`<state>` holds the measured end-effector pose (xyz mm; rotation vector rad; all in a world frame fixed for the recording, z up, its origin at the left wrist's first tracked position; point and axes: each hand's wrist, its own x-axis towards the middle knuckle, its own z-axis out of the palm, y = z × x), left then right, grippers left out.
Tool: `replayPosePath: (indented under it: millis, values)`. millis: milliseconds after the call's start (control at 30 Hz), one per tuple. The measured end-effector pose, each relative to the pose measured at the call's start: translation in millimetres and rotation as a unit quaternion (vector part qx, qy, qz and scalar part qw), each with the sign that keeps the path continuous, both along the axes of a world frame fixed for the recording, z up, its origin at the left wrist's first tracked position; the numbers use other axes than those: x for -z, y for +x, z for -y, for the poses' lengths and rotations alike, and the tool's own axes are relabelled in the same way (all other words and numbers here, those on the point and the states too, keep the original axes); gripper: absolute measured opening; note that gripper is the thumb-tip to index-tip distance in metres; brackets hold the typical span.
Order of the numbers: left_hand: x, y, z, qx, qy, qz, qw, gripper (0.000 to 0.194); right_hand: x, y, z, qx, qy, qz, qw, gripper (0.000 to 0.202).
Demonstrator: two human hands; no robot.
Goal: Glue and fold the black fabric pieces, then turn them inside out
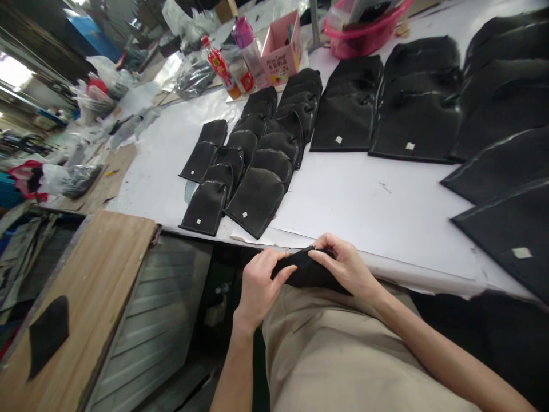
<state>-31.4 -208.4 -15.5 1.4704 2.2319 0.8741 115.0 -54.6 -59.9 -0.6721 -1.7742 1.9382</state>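
Black fabric piece (pixel 305 272) held low against person's midriff, just below near edge of white table (pixel 351 212). Left hand (pixel 257 286) pinching its left end, thumb on top. Right hand (pixel 345 266) pinching upper edge, fingertips (pixel 319 256) pressed onto cloth. Step in hand, by my read: working or checking piece by feel. Next move likely calls for steady two-hand hold while cloth turns. Rows of overlapped black pouches (pixel 253 166) laid out on table beyond, larger black panels (pixel 416 109) to right. Stray black piece on wooden board (pixel 90 274) at left.
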Motion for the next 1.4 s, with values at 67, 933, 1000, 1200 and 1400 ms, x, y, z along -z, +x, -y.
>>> replayPosePath:
  millis: [67,933,1000,1200,1400]
  values:
    - [4.3,5.8,-6.1,0.022,0.014,-0.015,1.0,0.014,-1.7,-1.3,1.7,-0.007,0.02,-0.001,1.0,0.022]
    - [27.3,32.7,-19.4,-0.18,0.019,0.35,0.919,0.04,19.3,6.0,10.2,-0.019,0.279,-0.099,0.955,0.014]
    - [30.3,32.7,-20.6,-0.198,0.021,0.401,0.894,0.035,21.8,5.8,10.1,-0.017,0.301,-0.103,0.948,0.014]
    - [32.5,34.7,-22.2,-0.217,0.014,0.378,0.9,0.023,24.1,4.7,9.0,-0.034,0.292,-0.113,0.949,0.013]
    - [31.9,34.8,-23.5,-0.211,0.007,0.368,0.906,0.02,19.6,6.3,9.0,-0.029,0.215,-0.092,0.972,0.01]
